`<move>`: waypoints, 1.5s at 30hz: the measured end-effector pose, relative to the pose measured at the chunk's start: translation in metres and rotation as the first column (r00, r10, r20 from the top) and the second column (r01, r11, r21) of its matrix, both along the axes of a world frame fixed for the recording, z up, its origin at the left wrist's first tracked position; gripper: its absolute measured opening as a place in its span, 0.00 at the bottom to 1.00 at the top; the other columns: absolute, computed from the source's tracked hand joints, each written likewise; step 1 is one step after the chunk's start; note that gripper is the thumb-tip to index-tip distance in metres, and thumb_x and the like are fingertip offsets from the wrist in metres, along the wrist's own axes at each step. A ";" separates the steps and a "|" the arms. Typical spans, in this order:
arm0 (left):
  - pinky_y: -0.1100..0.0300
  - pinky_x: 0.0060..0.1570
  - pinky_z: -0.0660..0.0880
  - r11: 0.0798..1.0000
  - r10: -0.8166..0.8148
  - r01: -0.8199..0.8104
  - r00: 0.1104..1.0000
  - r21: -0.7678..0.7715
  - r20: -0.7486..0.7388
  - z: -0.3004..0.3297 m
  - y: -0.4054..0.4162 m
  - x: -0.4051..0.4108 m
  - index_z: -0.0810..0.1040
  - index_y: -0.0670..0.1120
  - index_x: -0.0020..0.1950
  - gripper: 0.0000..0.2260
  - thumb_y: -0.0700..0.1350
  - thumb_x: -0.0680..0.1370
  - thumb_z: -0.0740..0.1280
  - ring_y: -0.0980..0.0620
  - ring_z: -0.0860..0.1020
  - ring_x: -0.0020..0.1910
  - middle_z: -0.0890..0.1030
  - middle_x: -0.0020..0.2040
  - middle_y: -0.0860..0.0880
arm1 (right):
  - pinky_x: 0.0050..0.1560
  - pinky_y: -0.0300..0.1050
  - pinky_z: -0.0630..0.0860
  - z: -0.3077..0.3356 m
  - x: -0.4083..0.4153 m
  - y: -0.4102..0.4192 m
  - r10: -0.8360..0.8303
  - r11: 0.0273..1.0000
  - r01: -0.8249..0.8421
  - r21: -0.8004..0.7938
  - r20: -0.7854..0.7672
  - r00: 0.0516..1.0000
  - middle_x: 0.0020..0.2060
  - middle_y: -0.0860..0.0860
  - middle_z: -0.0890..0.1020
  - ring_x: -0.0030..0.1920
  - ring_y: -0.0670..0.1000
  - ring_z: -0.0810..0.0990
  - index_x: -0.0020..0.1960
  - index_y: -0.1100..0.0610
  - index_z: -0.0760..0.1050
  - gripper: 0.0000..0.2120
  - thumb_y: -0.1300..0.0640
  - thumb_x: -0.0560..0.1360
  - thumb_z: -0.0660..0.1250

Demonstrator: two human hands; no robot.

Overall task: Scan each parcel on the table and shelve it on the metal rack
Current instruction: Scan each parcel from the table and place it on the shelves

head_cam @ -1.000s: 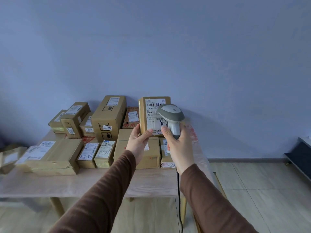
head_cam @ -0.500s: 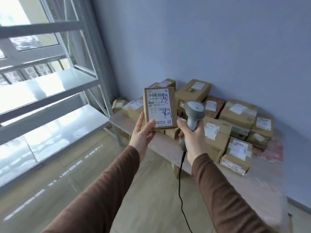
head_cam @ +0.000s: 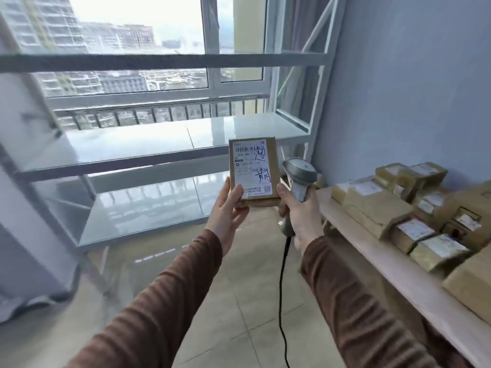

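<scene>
Left hand: the left hand (head_cam: pixel 228 211) grips the parcel's lower left corner, thumb curled over the front.
Right hand: the right hand (head_cam: pixel 300 216) is wrapped round the grip of the scanner (head_cam: pixel 299 179), whose head sits just right of the parcel; its thumb touches the parcel's lower right edge.
Parcel: the small brown parcel (head_cam: pixel 253 171) is held upright in the air, label facing the person, in front of the rack.
Rack: the metal rack (head_cam: pixel 170 152) stands by the window (head_cam: pixel 132 49), its shelves behind the parcel.
Table: the wooden table (head_cam: pixel 393 266) on the right carries more boxes (head_cam: pixel 385 208).
</scene>
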State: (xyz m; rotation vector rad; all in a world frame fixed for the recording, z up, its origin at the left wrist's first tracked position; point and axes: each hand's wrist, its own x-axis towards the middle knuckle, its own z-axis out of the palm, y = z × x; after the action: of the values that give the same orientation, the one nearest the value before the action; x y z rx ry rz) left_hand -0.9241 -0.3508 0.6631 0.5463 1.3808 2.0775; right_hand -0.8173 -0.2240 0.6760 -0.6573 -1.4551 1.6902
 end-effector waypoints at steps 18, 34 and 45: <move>0.56 0.69 0.75 0.970 0.240 -0.241 0.970 0.017 0.046 -0.017 -0.234 -0.314 0.72 0.55 0.78 0.23 0.45 0.83 0.67 0.49 0.79 0.58 0.83 0.65 0.45 | 0.28 0.43 0.66 -0.005 -0.352 -0.204 0.370 0.926 -0.365 -0.094 0.039 0.928 0.32 0.51 0.73 0.29 0.49 0.72 0.58 0.49 0.75 0.15 0.48 0.76 0.77; 0.48 0.74 0.72 0.860 0.511 -0.490 0.832 0.143 -0.216 0.105 -0.323 -0.566 0.67 0.55 0.80 0.27 0.48 0.82 0.70 0.48 0.81 0.66 0.82 0.67 0.47 | 0.30 0.46 0.71 0.104 -0.635 -0.273 0.621 0.782 -0.617 0.085 -0.176 0.764 0.34 0.49 0.76 0.31 0.46 0.75 0.59 0.50 0.77 0.14 0.49 0.77 0.74; 0.54 0.71 0.67 0.838 0.507 -0.536 0.693 0.104 -0.513 0.200 -0.376 -0.678 0.62 0.62 0.81 0.34 0.72 0.76 0.58 0.52 0.70 0.75 0.73 0.75 0.56 | 0.29 0.43 0.72 0.194 -0.741 -0.334 0.577 0.813 -0.517 0.266 -0.257 0.775 0.34 0.45 0.77 0.30 0.46 0.74 0.59 0.49 0.78 0.14 0.48 0.76 0.76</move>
State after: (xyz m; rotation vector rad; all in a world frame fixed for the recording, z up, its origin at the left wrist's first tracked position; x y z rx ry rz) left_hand -1.6020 -0.7271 0.8630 0.8149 2.1099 2.4288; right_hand -1.5588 -0.5580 0.8703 0.1876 -1.6201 1.9476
